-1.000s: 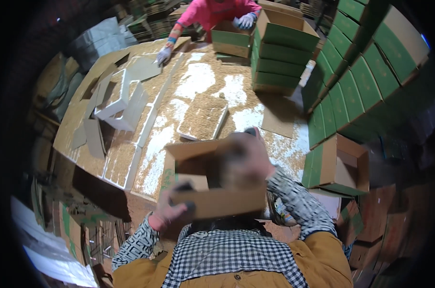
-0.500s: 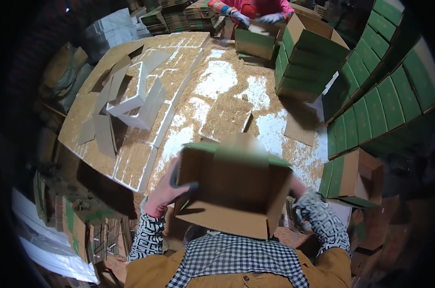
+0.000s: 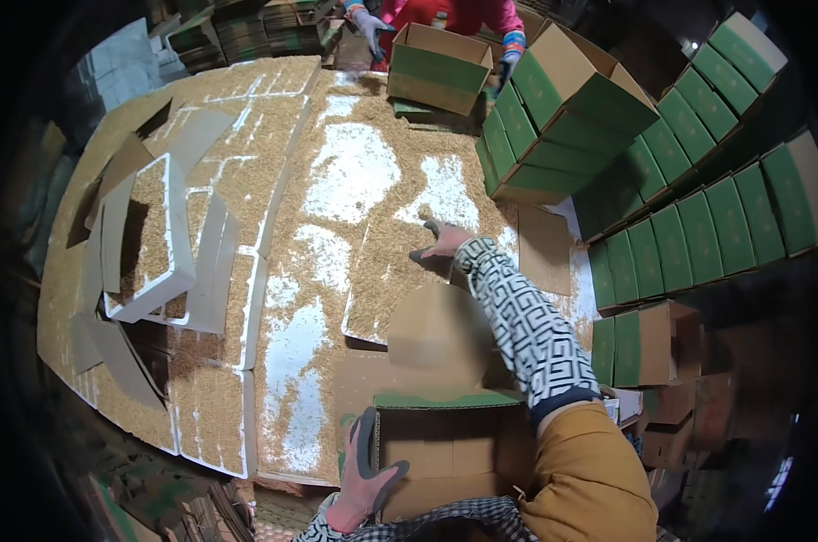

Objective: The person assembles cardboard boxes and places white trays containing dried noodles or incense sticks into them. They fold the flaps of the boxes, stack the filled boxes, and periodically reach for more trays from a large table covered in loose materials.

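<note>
Box: the open cardboard box sits nearest you, against your body, at the table edge.
Left hand: gloved fingers clamped on the box's left wall.
Handling: light, stiff board, I judge; walls flex, so grip near corners.
Right hand: beyond the box, fingers spread flat on the husk-filled tray.
Far: green cartons stacked beyond the box, right.
</note>
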A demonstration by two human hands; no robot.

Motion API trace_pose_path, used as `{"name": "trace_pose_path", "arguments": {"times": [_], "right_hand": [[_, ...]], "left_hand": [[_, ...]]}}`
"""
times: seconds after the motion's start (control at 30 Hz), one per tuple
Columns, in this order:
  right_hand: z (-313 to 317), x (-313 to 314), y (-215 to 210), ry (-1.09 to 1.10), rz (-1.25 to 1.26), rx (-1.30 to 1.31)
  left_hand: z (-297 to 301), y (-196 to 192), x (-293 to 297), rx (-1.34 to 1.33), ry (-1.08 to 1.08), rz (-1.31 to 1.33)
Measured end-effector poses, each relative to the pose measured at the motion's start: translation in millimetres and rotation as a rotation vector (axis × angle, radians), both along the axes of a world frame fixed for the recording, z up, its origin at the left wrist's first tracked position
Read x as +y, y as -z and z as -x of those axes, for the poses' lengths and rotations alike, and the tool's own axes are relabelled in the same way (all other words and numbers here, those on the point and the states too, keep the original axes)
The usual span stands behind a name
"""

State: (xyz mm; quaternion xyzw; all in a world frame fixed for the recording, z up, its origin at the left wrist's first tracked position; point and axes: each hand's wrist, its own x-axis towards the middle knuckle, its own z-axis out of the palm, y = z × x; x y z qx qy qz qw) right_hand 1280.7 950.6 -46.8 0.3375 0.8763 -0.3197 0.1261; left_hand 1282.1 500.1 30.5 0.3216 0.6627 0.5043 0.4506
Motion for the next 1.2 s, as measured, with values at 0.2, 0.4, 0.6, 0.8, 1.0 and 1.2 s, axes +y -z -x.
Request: {"name": "trace_pose_path", "arguments": {"times": [0.2, 0.4, 0.6, 0.8, 1.0, 1.2], "right_hand": [[-26.3, 10.4, -37.9, 0.108, 0.165, 0.106], [-187.5, 10.6, -78.8, 0.35, 0.155, 0.872], [-322.4, -116.3, -213.6, 0.896, 0.347, 0.989], [-349.3, -205.0, -256.1, 0.879, 0.45, 0.965], [-311.7, -260.1, -166.5, 0.639, 0.067, 0.253], [-266.4, -303.1, -131.5, 0.133, -0.334, -0.246]], "left_hand": [[7.0, -2.6, 4.4, -0.166, -0.076, -0.056], [-7.3, -4.7, 10.9, -0.284, -0.216, -0.155], [-30.4, 1.4, 50.9, -0.157, -0.285, -0.158], [-46.6, 28.3, 89.3, 0.0, -0.195, -0.379], [-22.1, 22.0, 51.1, -0.224, 0.024, -0.455], [86.1, -47.5, 140.0, 0.144, 0.073, -0.043]]}}
